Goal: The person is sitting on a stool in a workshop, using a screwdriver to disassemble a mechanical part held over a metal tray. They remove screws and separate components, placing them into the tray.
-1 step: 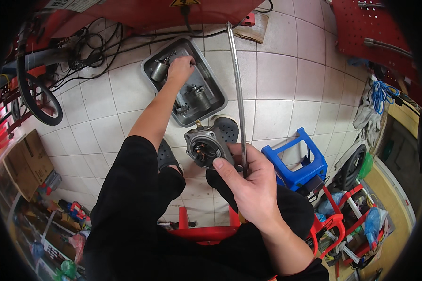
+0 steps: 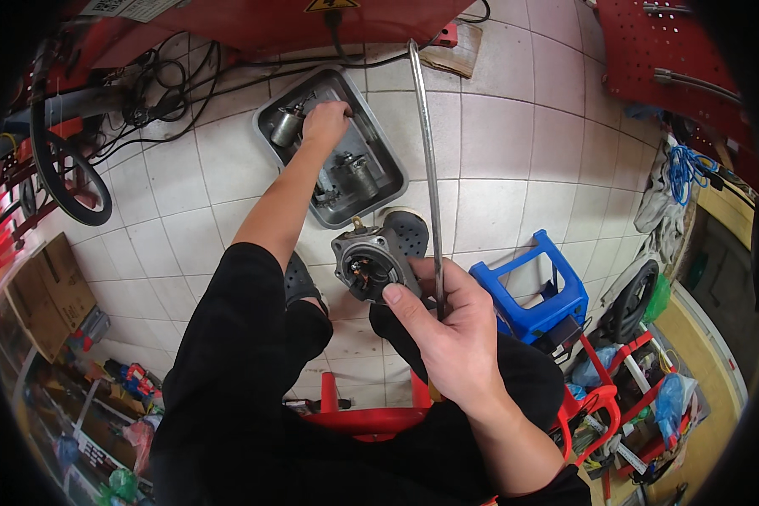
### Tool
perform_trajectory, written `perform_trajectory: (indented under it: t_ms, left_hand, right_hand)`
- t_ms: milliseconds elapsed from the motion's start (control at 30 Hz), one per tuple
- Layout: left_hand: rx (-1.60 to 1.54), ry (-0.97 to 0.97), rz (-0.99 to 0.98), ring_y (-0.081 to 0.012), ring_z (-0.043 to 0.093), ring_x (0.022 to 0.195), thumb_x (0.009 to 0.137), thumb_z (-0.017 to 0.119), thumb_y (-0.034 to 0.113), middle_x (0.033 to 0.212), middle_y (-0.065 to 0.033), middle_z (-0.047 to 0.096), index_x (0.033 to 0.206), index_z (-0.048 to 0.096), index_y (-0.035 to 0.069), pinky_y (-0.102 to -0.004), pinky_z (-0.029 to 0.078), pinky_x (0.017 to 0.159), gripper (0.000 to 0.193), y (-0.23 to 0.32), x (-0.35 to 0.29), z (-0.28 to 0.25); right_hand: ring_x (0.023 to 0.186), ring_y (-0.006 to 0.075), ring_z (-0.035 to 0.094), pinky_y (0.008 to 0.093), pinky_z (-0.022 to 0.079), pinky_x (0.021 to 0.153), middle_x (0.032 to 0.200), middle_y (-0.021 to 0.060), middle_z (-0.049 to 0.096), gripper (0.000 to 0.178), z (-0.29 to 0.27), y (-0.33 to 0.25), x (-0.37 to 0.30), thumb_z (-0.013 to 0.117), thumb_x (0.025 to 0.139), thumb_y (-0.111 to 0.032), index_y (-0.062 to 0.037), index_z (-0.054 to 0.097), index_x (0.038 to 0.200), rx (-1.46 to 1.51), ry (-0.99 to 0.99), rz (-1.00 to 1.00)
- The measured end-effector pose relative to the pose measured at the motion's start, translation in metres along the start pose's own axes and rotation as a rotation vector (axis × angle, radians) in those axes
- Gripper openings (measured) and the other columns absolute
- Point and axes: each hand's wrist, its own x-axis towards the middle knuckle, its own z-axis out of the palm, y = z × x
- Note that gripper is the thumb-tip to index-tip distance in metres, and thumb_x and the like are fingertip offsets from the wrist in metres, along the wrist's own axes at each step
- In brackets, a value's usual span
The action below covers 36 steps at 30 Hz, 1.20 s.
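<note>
My right hand (image 2: pixel 460 333) grips a grey metal motor housing (image 2: pixel 371 266) by its side, thumb at the rim. Its round open mouth faces me, with copper-coloured parts inside and a small brass-coloured terminal on top. A long shiny metal rod (image 2: pixel 428 169) runs from the far side down to the same hand; whether the fingers grip it too, I cannot tell. My left hand (image 2: pixel 326 126) reaches into a grey tray (image 2: pixel 388 181), fingers curled; what they hold, if anything, is hidden. Beside it in the tray lie a metal cylinder (image 2: pixel 287 129) and another cylindrical part (image 2: pixel 360 177).
The tray stands on white floor tiles (image 2: pixel 497 135) beyond my feet. A blue plastic stool (image 2: pixel 531 304) is at the right, near a red rack with bags. Black cables (image 2: pixel 164 93) and a black-rimmed wheel (image 2: pixel 80 181) are at the left. A red cabinet (image 2: pixel 253 29) stands at the far side.
</note>
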Motion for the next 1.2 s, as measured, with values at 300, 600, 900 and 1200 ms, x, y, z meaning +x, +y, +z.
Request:
perform_trajectory:
  t_ms: [300, 600, 900, 1200]
  left_hand:
    - [0.18, -0.044, 0.098, -0.0354, 0.064, 0.088, 0.079, 0.061, 0.013, 0.092, -0.0163, 0.063, 0.084, 0.066, 0.006, -0.0444, 0.052, 0.077, 0.011, 0.019, -0.002, -0.003]
    - [0.267, -0.016, 0.16, -0.0355, 0.062, 0.084, 0.084, 0.057, 0.018, 0.092, -0.0165, 0.064, 0.088, 0.066, 0.007, -0.0452, 0.05, 0.076, 0.015, 0.008, -0.004, -0.012]
    - [0.277, 0.001, 0.077, -0.0343, 0.062, 0.092, 0.087, 0.049, 0.015, 0.094, -0.0176, 0.064, 0.094, 0.064, 0.004, -0.0439, 0.05, 0.08, 0.02, -0.016, -0.006, -0.024]
    - [0.569, 0.127, 0.16, -0.0249, 0.056, 0.095, 0.085, 0.05, 0.016, 0.091, -0.0099, 0.059, 0.089, 0.063, 0.007, -0.0415, 0.04, 0.082, 0.016, -0.01, -0.009, 0.0]
  right_hand:
    - [0.057, 0.0016, 0.046, 0.019, 0.036, 0.05, 0.07, 0.002, 0.061, 0.024, -0.004, -0.004, -0.005, 0.064, 0.087, -0.016, 0.0022, 0.06, 0.102, -0.035, -0.002, -0.002]
    - [0.056, 0.0033, 0.046, 0.0203, 0.037, 0.051, 0.066, 0.0006, 0.057, 0.026, 0.001, -0.01, -0.012, 0.064, 0.087, -0.015, 0.0039, 0.059, 0.105, -0.103, 0.014, -0.088]
    - [0.058, 0.0024, 0.044, 0.02, 0.037, 0.053, 0.068, -0.001, 0.056, 0.026, 0.009, -0.006, -0.02, 0.064, 0.086, -0.014, 0.0037, 0.06, 0.104, -0.1, 0.016, -0.072]
    - [0.057, 0.0025, 0.044, 0.0196, 0.037, 0.052, 0.067, -0.0006, 0.056, 0.028, 0.0, -0.008, -0.011, 0.065, 0.086, -0.018, 0.0031, 0.06, 0.104, -0.101, 0.024, -0.072]
